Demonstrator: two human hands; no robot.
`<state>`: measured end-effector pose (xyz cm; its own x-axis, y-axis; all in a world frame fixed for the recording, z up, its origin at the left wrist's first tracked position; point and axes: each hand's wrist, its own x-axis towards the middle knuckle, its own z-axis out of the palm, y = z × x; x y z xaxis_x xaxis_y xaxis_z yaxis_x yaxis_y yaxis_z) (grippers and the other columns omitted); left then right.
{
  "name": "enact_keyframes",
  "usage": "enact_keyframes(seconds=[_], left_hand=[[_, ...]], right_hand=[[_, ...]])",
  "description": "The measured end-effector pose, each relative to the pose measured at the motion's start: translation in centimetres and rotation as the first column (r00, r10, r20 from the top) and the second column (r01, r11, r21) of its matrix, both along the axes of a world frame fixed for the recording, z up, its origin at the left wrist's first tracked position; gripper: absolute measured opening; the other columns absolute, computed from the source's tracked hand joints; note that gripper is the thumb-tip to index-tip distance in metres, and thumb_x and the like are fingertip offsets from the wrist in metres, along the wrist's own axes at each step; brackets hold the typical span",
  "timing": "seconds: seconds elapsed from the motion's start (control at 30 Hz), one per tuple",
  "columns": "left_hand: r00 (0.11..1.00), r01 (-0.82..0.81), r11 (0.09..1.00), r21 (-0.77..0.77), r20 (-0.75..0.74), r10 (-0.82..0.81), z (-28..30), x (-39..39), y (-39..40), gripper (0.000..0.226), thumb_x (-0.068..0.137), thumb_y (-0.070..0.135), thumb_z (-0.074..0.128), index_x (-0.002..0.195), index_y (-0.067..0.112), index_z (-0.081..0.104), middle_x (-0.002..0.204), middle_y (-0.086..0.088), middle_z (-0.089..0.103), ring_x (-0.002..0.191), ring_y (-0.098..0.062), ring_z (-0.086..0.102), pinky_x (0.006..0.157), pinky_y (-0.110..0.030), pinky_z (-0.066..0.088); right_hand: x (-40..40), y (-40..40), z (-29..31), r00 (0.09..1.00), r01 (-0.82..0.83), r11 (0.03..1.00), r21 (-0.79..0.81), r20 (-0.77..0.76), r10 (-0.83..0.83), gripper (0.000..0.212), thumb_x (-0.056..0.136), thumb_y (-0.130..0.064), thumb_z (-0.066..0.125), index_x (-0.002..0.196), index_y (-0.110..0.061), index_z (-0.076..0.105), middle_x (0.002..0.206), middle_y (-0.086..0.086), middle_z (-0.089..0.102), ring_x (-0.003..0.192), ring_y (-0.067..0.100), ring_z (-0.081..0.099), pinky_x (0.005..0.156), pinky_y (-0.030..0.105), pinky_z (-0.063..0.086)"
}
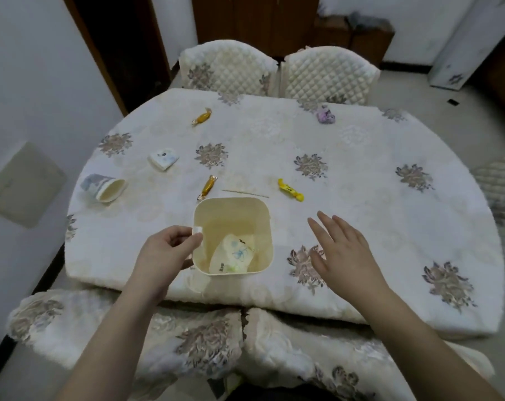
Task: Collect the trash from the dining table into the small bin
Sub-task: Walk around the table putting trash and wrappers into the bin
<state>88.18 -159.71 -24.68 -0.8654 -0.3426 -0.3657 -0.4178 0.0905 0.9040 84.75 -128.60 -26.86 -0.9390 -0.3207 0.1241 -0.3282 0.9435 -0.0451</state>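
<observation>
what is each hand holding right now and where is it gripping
The left hand grips the bin by the small tab handle on its left rim. The right hand is open above the table, holding nothing.

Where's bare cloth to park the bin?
Free: the right side, right of the yellow candy and right hand; also mid-far, between orange candy and purple wrapper. Crowded: left of the bin, by the tipped cup and packet.

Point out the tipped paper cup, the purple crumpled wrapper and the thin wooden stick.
Tipped paper cup [105,188], head view, on its printed side wall.
Purple crumpled wrapper [326,114], head view, on its middle.
Thin wooden stick [244,193], head view, mid-length.
</observation>
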Motion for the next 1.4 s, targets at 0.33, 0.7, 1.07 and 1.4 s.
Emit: enact_keyframes(seconds=[0.33,0.7,1.07,1.4], left_hand=[[0.988,0.146,0.989,-0.04,0.055,-0.143,-1.2,-5.7,1.6,0.012,0.083,0.025,0.074,0.091,0.016,0.078,0.094,-0.019,0.075,0.087,-0.03,0.073,0.081,-0.045,0.061],[0.998,0.007,0.999,-0.04,0.065,-0.004,-3.9,-8.3,1.6,0.009,0.09,0.018,0.069,0.093,0.018,0.077,0.087,-0.007,0.078,0.09,-0.03,0.074,0.084,-0.047,0.06],[0.988,-0.118,0.993,-0.032,0.1,0.121,-6.3,-8.9,1.1,0.008,0.09,0.018,0.07,0.095,0.018,0.077,0.093,-0.016,0.076,0.094,-0.039,0.071,0.087,-0.053,0.059],[0.976,-0.173,0.984,0.033,0.139,0.167,-7.0,-7.7,1.0,0.01,0.091,0.014,0.069,0.099,0.013,0.075,0.096,-0.018,0.076,0.083,-0.024,0.072,0.074,-0.036,0.058]], right_hand=[[-4.9,0.3,-1.6,0.998,0.06,0.998,-0.035,-0.008,-0.061,0.061,0.084,-0.03,0.064,0.14,-0.014,0.045,0.145,0.01,0.046,0.13,0.034,0.044,0.103,0.049,0.04],[-16.2,-1.4,-6.3,0.999,-0.027,0.999,-0.047,0.03,0.028,0.058,0.082,-0.026,0.066,0.135,-0.009,0.05,0.137,0.015,0.052,0.128,0.037,0.045,0.105,0.051,0.036],[-23.7,-4.5,-14.3,0.975,0.09,0.996,-0.008,0.204,-0.086,0.033,0.073,-0.009,0.042,0.096,0.003,0.063,0.083,0.019,0.062,0.074,0.036,0.061,0.066,0.04,0.046],[-24.8,-3.5,-15.7,0.963,0.131,0.991,0.037,0.232,-0.136,0.031,0.087,0.002,0.041,0.115,-0.001,0.054,0.114,0.019,0.054,0.101,0.036,0.05,0.081,0.04,0.037]])
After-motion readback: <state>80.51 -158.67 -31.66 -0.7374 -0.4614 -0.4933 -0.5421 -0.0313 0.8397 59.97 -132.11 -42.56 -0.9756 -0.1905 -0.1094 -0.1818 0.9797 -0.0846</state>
